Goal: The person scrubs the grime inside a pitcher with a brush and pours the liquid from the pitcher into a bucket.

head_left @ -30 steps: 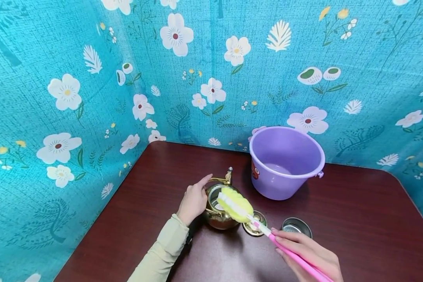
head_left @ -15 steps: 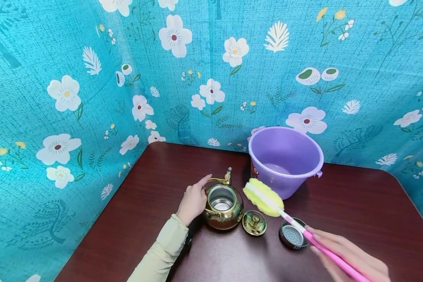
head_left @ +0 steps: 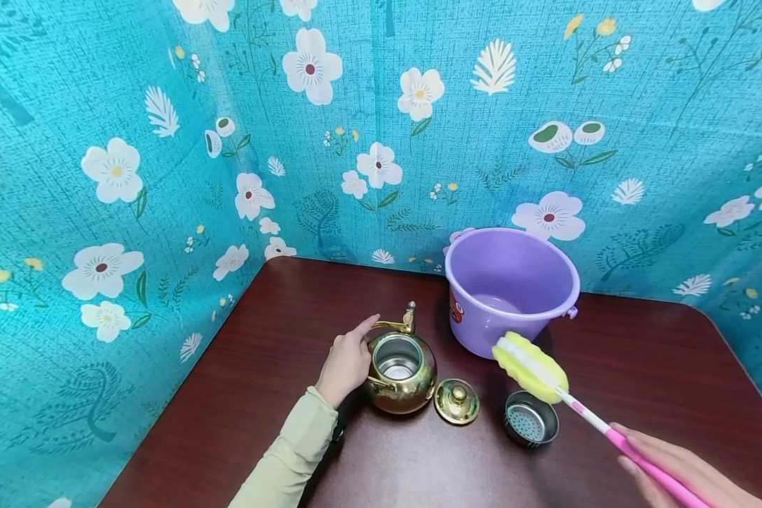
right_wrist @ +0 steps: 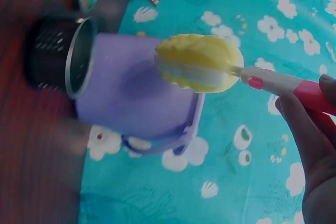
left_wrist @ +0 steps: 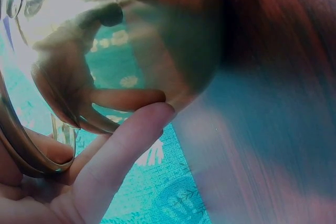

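Here I have my right hand [head_left: 686, 464] clamped on a pink-and-white brush with a yellow sponge head [right_wrist: 197, 62], the head reaching ahead and left of it. My left hand [head_left: 346, 363] grips a lidless, round, gold-coloured metal kettle [head_left: 406, 398] — just to its right.

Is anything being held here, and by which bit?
Yes. The right grip holds the brush by its pink handle; the left grip holds the kettle at its side, thumb against the rounded body.
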Motion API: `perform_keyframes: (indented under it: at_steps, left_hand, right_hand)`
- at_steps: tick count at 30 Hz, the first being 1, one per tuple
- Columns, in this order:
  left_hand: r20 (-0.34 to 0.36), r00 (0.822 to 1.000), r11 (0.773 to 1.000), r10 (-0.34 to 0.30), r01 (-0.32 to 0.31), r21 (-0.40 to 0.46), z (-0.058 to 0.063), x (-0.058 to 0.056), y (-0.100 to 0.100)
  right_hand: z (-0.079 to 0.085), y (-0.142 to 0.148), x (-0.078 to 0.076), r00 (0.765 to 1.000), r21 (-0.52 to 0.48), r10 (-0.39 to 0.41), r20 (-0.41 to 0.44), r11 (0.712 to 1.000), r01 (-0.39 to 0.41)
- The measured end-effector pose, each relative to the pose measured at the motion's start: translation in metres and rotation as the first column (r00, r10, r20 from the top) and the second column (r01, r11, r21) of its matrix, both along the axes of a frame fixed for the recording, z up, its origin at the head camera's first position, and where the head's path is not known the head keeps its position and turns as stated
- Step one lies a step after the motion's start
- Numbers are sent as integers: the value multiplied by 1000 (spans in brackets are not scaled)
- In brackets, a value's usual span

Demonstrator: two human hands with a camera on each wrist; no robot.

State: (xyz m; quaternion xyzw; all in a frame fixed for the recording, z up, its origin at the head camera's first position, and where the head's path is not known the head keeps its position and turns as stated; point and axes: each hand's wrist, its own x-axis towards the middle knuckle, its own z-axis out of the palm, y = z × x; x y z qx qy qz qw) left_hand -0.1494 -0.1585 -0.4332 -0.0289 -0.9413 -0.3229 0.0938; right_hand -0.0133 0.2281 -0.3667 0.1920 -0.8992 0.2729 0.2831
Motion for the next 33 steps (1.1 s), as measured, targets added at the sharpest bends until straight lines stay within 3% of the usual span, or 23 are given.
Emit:
perform_keyframes:
  at_steps: [7,14,21,25,26,29,33]
  left_hand:
    - [-15,1000,1000,12,-12,0,0,0,0]
    - [-19,1000,1000,22,-22,-5,-1,0,1]
    - [-24,999,1000,26,-27,-11,-2,0,1]
    - [-33,999,1000,20,-20,-9,-1,1,1]
    - [-33,999,1000,18,-19,-10,-1,1,1]
    - [-31,999,1000,15,-15,-15,-1,1,1]
    - [-30,999,1000,15,-15,-18,-2,1,1]
  right_hand:
    - [-19,19,-4,998,-47,32,-56,998,-35]
    - [-34,32,-4,996,-87,2,-85,996,-10]
    - [-46,48,-2,1000,-44,-2,-16,999,2]
    - [-54,56,-3,999,-54,25,-37,998,-27]
    - [-56,59,-6,995,-42,76,-68,996,-79]
    - [-63,61,-8,986,-51,117,-117,991,-124]
    - [-69,58,-6,982,-47,118,-146,991,-126]
